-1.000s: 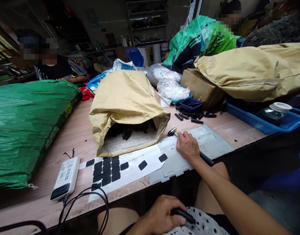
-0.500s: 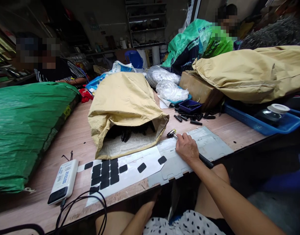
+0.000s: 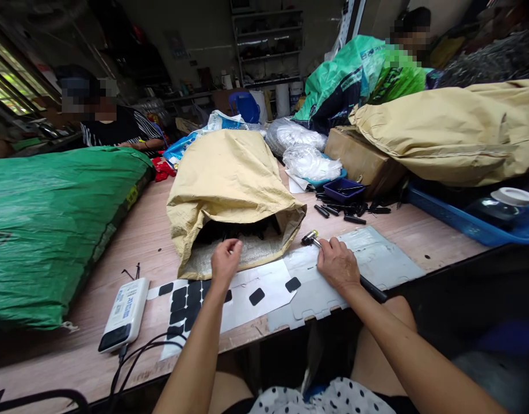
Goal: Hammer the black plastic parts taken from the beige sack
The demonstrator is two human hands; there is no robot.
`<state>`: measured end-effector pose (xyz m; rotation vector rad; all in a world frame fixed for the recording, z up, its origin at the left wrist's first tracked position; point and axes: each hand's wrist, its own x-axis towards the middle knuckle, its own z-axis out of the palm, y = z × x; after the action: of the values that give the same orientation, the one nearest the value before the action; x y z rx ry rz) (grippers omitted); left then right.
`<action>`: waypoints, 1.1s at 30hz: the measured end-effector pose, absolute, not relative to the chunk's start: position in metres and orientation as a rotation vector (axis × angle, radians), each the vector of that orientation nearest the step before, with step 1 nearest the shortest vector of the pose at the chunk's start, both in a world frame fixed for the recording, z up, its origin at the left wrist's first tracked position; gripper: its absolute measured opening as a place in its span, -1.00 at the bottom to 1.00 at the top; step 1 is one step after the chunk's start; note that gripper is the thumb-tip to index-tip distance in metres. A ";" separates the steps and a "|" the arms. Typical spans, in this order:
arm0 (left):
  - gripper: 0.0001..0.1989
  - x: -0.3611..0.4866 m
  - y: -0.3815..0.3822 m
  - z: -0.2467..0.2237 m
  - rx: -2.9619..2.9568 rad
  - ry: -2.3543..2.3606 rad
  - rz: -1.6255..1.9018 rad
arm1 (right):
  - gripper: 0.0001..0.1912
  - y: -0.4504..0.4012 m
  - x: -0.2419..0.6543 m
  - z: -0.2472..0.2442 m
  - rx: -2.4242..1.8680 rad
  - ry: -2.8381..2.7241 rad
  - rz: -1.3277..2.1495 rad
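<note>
My right hand [image 3: 338,265] is closed around a small hammer [image 3: 310,237] with a metal shaft, a black-and-yellow head and a black grip; it rests over a grey board [image 3: 376,253]. At the mouth of a tan sack [image 3: 230,172] is my left hand [image 3: 225,263], its fingers curled in; whatever they may hold is hidden. Dark pieces lie in shadow inside the sack. Below my left forearm, black rounded-square stickers [image 3: 256,296] sit on a white backing sheet [image 3: 242,313], partly covered by the arm.
A white power bank [image 3: 125,313] with black cables lies left. A big green sack [image 3: 61,230] fills the left side. Black pieces [image 3: 355,219] lie beside a small purple tray [image 3: 344,188]. A blue basket [image 3: 463,221] holds a jar. Two other people sit across the table.
My left hand has risen from near my lap to the sack's mouth. The right hand keeps its hold on the hammer. The view has shifted slightly left.
</note>
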<state>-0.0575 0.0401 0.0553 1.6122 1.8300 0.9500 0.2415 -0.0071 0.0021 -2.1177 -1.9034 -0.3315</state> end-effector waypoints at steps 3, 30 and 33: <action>-0.65 -0.070 0.081 0.041 1.788 2.217 0.787 | -0.71 -0.007 0.241 0.003 -2.127 -1.904 -0.317; -0.82 0.015 0.002 0.008 2.111 1.442 0.790 | -0.69 -0.007 0.247 0.005 -2.121 -1.928 -0.274; -0.80 0.016 0.001 0.012 2.108 1.446 0.757 | -0.66 -0.013 0.251 0.010 -2.065 -1.860 -0.169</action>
<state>0.0163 0.0013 0.0120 2.1083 1.4460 0.7568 0.2505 -0.0131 0.0102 -2.0646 -1.8599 -0.1689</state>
